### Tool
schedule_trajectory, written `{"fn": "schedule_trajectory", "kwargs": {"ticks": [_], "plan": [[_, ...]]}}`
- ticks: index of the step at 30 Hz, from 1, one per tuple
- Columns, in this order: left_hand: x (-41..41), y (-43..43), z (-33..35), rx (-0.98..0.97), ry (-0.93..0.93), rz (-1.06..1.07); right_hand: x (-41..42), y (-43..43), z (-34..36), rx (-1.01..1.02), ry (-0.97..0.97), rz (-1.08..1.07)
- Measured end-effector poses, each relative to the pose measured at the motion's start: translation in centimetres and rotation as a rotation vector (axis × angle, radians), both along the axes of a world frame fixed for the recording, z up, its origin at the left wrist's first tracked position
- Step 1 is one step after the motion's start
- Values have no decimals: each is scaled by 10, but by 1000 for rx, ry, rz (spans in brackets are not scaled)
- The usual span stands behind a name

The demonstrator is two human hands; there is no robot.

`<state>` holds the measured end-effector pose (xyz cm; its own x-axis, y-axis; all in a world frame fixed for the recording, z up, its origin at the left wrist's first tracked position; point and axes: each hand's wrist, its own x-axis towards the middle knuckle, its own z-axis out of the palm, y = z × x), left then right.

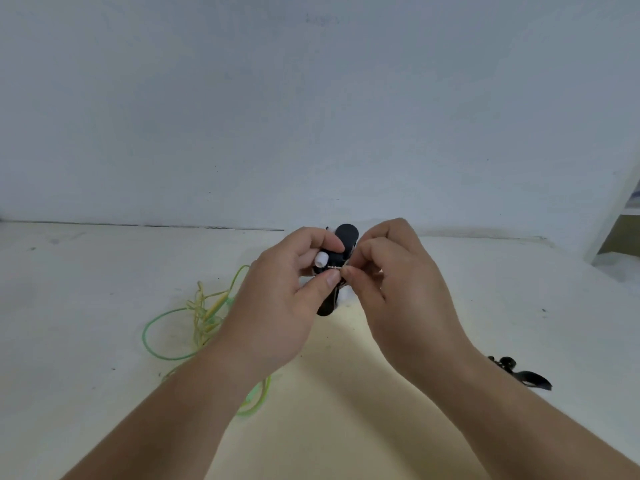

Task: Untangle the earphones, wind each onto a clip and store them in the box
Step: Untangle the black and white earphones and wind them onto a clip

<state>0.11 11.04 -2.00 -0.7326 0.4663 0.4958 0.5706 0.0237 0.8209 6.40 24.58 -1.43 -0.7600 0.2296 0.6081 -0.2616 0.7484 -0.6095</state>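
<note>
My left hand (280, 299) grips a black clip (346, 237) held above the table, thumb and fingers curled round it; a white earbud tip (321, 259) shows against the clip. My right hand (391, 282) pinches a thin white earphone cable (334, 268) right beside the clip. A tangled green and yellow earphone cable (194, 317) lies on the table under my left forearm. A second black clip (523, 374) lies on the table to the right of my right forearm. No box is in view.
The white table (86, 278) runs back to a pale wall (311, 116). A white frame edge (616, 220) stands at the far right.
</note>
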Motion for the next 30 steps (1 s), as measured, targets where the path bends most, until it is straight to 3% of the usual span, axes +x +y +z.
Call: {"fn": "schedule_trajectory", "kwargs": {"ticks": [2, 9, 12, 17, 23, 28, 30], "plan": [[0, 0, -1, 41, -35, -22, -1, -1, -1, 8, 3, 0], [0, 1, -3, 50, -97, -60, -1, 6, 1, -315, -75, 53], [1, 4, -6, 176, -235, -55, -4, 7, -1, -385, -67, 48], [1, 11, -8, 339, -415, -26, -5, 15, 4, -724, -149, 164], [0, 16, -17, 120, -271, 223, -3, 16, 4, -600, -494, 288], [4, 12, -15, 13, -275, -48, -7, 30, 2, -594, -583, 249], [3, 12, -16, -2, -157, 11, -8, 40, 5, -622, -584, 170]]}}
